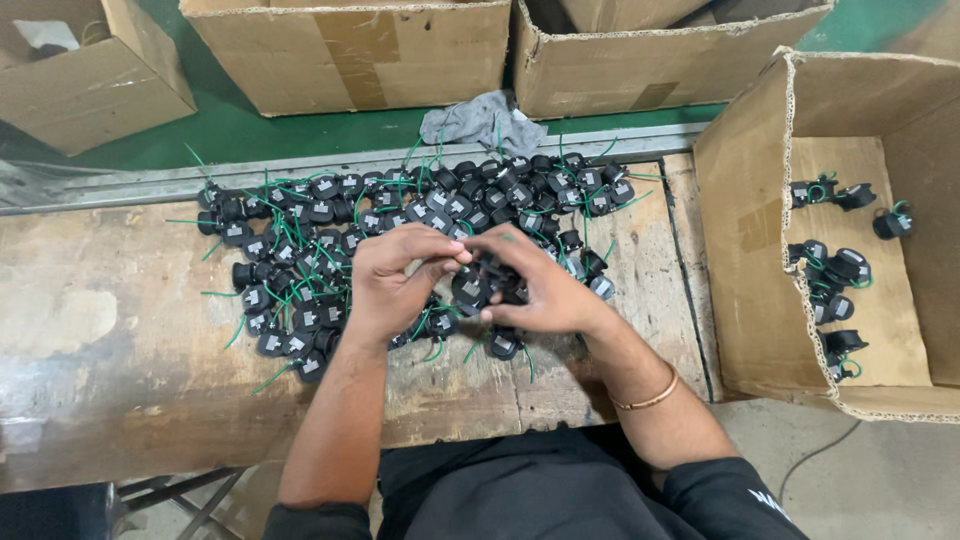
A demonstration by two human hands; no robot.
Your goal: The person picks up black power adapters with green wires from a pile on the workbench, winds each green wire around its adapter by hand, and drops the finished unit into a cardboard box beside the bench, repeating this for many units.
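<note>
We see the left hand (pixel 395 280) and right hand (pixel 535 290) meeting over the middle of the worn wooden bench (pixel 120 330), both pinched together on one small black part (pixel 470 285); its long axis and facing we cannot tell. Behind lies a pile of black parts with green wires (pixel 400 210), each bearing a small pale square label. An open cardboard box (pixel 760 230) at the bench's right edge holds more.
</note>
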